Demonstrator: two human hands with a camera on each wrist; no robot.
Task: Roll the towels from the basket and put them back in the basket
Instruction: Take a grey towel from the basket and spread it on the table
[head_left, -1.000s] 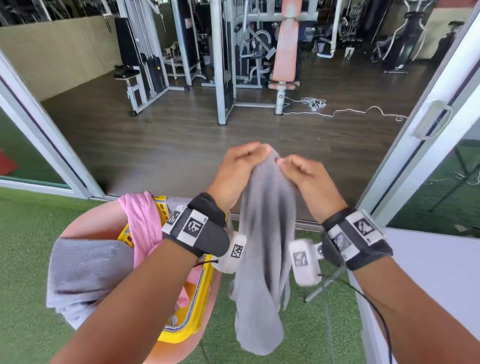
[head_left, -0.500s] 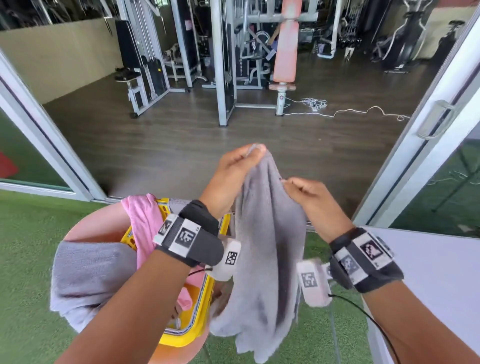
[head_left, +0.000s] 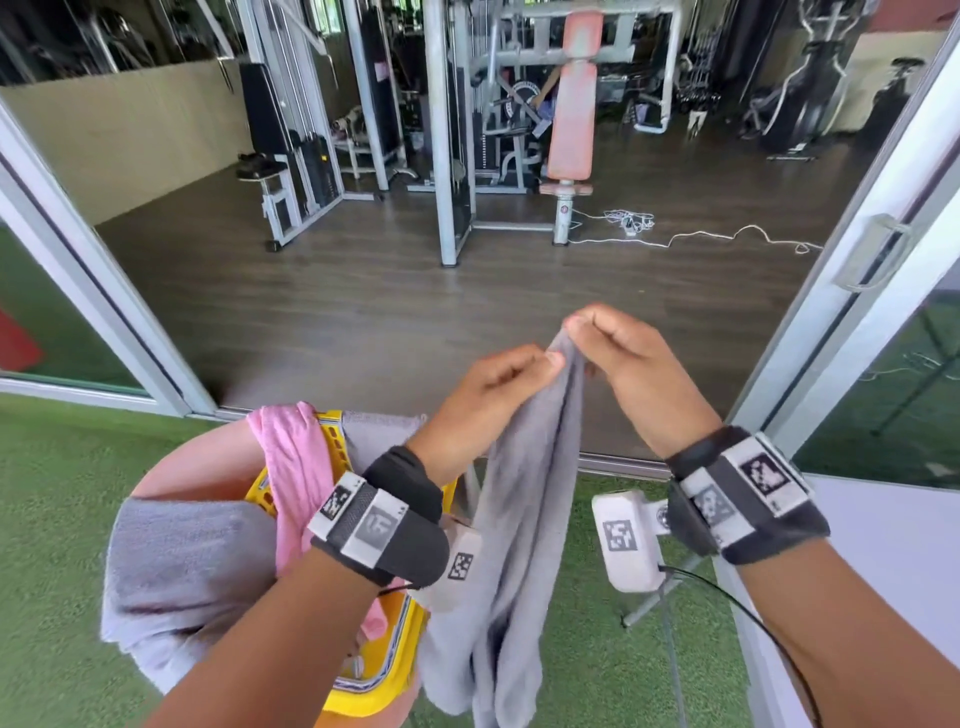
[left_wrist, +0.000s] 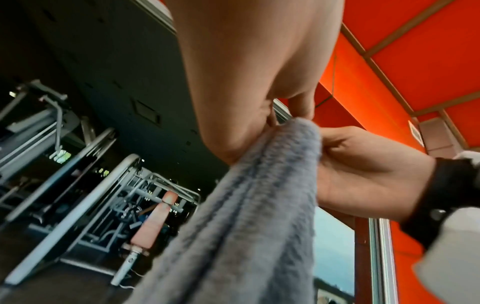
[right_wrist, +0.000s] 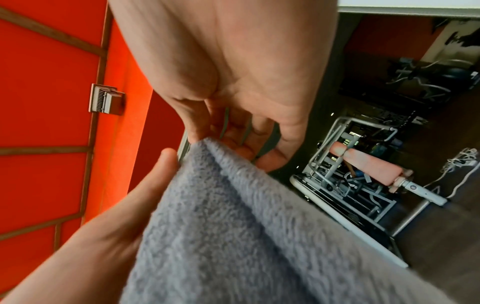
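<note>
A grey towel hangs in folds in front of me, its lower end beside the yellow basket. My left hand pinches its top edge from the left. My right hand pinches the same edge just above and to the right, so the hands almost touch. The left wrist view shows my left hand on the grey towel. In the right wrist view my right hand pinches the peak of the towel. A pink towel and a second grey towel drape over the basket.
The basket stands on a pink round seat on green turf. A white table is at my right, with a thin metal leg beneath it. Ahead are the sliding door track and a gym floor with machines and a white cable.
Half a second ago my hands held the towel's top edge spread apart. My right hand has risen and closed in on the left, and the towel now hangs narrower.
</note>
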